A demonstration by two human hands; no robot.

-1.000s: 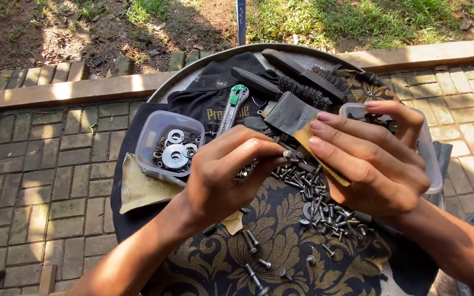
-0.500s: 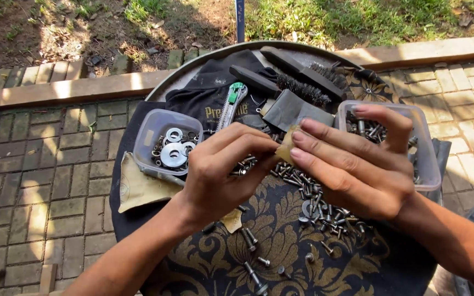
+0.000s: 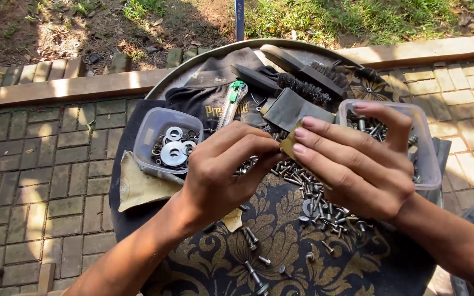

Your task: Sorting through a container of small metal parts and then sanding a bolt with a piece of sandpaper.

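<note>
My left hand is closed, its fingertips pinching something small and hidden over a pile of metal bolts. My right hand meets it fingertip to fingertip and holds a folded piece of tan sandpaper against that spot. Both hands hover above a round tray lined with a dark floral cloth.
A clear tub of washers stands left of my hands, and a clear tub of bolts right. Wire brushes, a dark cloth and a green-handled tool lie at the back. Brick paving surrounds the tray.
My right hand has slid left and down with the sandpaper, until its fingertips meet my left hand's pinch. The left hand has stayed nearly still.
</note>
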